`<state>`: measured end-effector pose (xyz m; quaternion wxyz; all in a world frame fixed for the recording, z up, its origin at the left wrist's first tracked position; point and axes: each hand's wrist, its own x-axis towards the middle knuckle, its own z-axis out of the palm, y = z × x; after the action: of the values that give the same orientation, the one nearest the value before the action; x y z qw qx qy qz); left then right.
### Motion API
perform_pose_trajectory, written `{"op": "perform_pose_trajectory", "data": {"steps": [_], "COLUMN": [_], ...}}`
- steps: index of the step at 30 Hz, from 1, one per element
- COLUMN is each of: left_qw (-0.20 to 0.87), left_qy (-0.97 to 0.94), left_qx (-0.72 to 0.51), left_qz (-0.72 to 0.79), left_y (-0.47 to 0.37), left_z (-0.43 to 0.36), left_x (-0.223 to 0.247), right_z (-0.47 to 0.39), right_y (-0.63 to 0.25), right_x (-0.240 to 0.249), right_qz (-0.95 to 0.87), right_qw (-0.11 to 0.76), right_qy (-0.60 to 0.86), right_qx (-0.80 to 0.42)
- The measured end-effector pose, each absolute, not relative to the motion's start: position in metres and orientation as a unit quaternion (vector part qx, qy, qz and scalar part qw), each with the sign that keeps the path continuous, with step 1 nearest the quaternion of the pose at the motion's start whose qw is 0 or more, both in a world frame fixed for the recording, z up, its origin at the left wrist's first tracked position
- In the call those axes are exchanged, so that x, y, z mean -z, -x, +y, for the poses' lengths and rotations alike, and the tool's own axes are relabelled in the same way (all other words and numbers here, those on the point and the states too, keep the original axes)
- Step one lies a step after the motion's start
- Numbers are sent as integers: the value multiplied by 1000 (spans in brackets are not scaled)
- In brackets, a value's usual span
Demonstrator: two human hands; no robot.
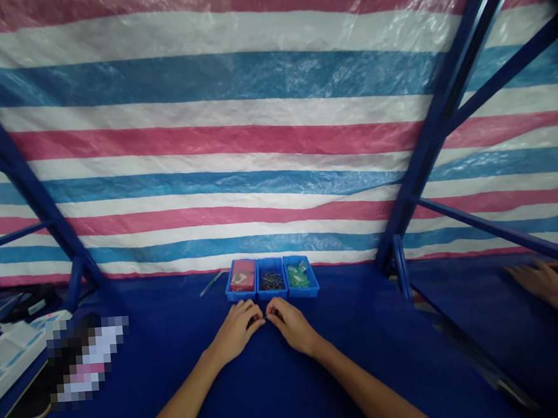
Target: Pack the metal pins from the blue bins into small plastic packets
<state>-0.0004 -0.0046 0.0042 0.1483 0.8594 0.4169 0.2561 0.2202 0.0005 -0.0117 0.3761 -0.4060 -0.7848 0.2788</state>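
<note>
1. Left hand [237, 330], bare with fingers curled inward, nearly meets the right hand [291, 323], likewise bent; whether either grips or merely touches something, I cannot tell.
2. One tiny dark piece [265, 317] shows between their fingertips, just before the bins, above the smooth dark-blue tabletop [272, 388]; its shape is mostly hidden by fingers.
3. Three rectangular blue plastic bins [272, 294] stand side by side, holding red material with small pale bits, slender dark metal pins, and crinkled green material; exact contents are hard to make out.
4. Behind hangs a glossy, wrinkled striped plastic sheet [235, 132].
5. At left, pixelation covers part of a flat black slab [28, 405]; a white power strip [12, 358] is cut off.
6. Another person's hand [545, 283], far right, is blurred.
</note>
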Motion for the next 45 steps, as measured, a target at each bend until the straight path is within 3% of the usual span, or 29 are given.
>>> {"op": "perform_pose_trajectory", "data": {"steps": [11, 22, 36, 45], "left_qw": [129, 119, 122, 128], "left_qy": [-860, -863, -861, -860], "left_qx": [-265, -254, -262, -260], "left_qz": [417, 421, 418, 421], "left_y": [0, -1, 0, 0], "left_z": [-4, -8, -6, -5], "left_x": [0, -7, -4, -4], "right_z": [0, 4, 5, 4], "right_y": [-219, -220, -225, -224], "right_x": [4, 13, 7, 5], "right_qz": [-658, -686, -636, -648], "right_qw": [460, 462, 481, 497], "right_qy": [384, 400, 442, 465], "right_qx": [-456, -395, -412, -342]}}
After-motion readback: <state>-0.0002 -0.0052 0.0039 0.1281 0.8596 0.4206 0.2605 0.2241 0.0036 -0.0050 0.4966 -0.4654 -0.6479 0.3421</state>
